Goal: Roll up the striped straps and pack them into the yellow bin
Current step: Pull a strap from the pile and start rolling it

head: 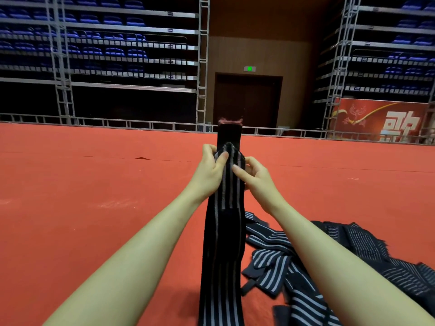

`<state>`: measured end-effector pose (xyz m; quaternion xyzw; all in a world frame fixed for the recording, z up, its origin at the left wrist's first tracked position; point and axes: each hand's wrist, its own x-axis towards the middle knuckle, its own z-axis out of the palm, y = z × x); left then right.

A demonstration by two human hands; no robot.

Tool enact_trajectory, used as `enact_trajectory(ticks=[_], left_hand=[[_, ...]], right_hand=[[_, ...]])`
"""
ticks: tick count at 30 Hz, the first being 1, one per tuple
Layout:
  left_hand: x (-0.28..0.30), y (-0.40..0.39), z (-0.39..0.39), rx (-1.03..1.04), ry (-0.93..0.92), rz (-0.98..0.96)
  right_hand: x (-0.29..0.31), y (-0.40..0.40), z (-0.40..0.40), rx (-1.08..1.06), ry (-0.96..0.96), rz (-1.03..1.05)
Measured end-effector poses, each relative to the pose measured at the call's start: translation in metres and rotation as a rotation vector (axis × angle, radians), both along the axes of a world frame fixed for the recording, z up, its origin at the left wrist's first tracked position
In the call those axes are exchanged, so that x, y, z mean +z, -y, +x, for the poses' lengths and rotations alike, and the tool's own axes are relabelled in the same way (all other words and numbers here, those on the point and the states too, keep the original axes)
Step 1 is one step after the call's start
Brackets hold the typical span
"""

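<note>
Both hands, left hand (210, 169) and right hand (253, 176), pinch the strap (224, 234) top; rolling's just starting, next tuck it tight downward.

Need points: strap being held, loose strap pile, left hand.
held strap (222, 243), head view, on its striped hanging length.
strap pile (353, 250), head view, on a strap lying on the red floor.
left hand (211, 170), head view, on the back of the hand.

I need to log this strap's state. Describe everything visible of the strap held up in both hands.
The held strap is a long dark woven band with pale lengthwise stripes. It runs taut from the bottom edge up to the hands; its plain dark end with a frayed pinkish edge stands above them. The left hand and right hand pinch its folded top.
</note>
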<state>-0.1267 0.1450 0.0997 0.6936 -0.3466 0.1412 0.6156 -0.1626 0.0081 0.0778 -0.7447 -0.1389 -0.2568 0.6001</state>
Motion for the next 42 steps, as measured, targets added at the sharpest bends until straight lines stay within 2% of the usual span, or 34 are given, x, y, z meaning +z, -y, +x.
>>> enact_trajectory(ticks=[6,10,17,20,27,34,38,42], left_hand=[[0.01,-0.019,0.006,-0.095,0.041,0.134],[-0.003,-0.026,0.006,-0.173,0.024,0.075],[-0.022,-0.024,0.005,-0.207,-0.173,-0.05],[-0.033,-0.027,0.005,-0.213,-0.255,-0.111],[-0.048,-0.028,0.004,-0.167,-0.331,-0.046],[-0.065,-0.025,0.007,-0.017,-0.353,0.168],[-0.069,-0.026,0.011,-0.041,-0.325,0.096],[-0.072,-0.027,0.008,-0.044,-0.285,0.072]], right_hand=[[0.015,-0.004,-0.005,0.016,0.051,0.08],[0.01,-0.004,-0.007,0.082,0.023,0.13],[-0.005,-0.004,-0.006,0.177,-0.066,0.328],[-0.01,-0.004,-0.009,0.217,-0.122,0.298],[-0.034,-0.003,-0.003,0.126,-0.125,0.255],[-0.045,-0.005,-0.001,0.062,-0.133,0.179],[-0.052,-0.004,-0.001,0.145,-0.26,0.282],[-0.059,-0.003,-0.003,0.178,-0.27,0.148]])
